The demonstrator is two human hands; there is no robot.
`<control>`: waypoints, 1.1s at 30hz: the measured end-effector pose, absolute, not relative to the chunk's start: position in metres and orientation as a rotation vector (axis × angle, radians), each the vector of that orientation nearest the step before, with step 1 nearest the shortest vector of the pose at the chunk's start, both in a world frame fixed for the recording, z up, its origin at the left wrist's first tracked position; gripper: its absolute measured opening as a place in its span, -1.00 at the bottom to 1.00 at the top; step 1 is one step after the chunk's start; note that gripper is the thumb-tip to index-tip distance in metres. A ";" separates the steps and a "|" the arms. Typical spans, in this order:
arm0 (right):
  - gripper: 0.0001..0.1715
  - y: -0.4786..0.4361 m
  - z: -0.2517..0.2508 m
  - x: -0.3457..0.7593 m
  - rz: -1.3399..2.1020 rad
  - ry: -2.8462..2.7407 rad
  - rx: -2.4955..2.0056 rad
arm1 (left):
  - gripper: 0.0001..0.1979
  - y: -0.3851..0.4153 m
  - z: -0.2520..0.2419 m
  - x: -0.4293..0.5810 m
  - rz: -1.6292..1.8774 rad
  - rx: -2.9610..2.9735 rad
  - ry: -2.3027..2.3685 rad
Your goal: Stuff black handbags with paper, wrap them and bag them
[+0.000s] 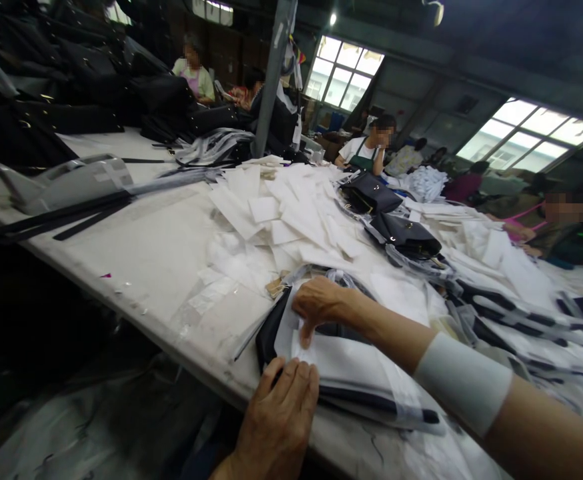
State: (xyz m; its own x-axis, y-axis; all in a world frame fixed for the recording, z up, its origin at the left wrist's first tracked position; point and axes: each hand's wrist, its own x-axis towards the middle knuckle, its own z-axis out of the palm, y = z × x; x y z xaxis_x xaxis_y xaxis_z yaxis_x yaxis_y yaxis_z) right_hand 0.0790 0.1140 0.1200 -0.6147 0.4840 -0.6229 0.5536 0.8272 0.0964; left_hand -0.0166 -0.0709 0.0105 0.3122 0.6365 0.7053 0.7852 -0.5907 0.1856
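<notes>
A dark handbag (267, 333) lies near the table's front edge, partly covered by a white sheet (356, 363) and clear wrapping. My left hand (284, 413) rests at its near edge, fingers stretched out side by side on the white sheet. Just above, my right hand (319, 303) has its fingers curled and its thumb pointing down onto a pale strip on the bag. Whatever those curled fingers may hold is hidden. A brown tag (275, 287) sits by the bag's far left corner. Around my right forearm is a white band (464, 380).
Loose white sheets (291, 213) are heaped behind the bag on the white table (136, 257). Two black bags (404, 233) lie to the right, and a pile of black bags (96, 73) at the back left. A grey tape dispenser (79, 183) and a post (275, 77) stand left. Several people sit beyond.
</notes>
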 end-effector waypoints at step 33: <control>-0.31 -0.045 0.052 0.237 -0.229 2.744 1.795 | -0.63 -0.046 0.048 -0.044 -0.829 -2.634 -1.415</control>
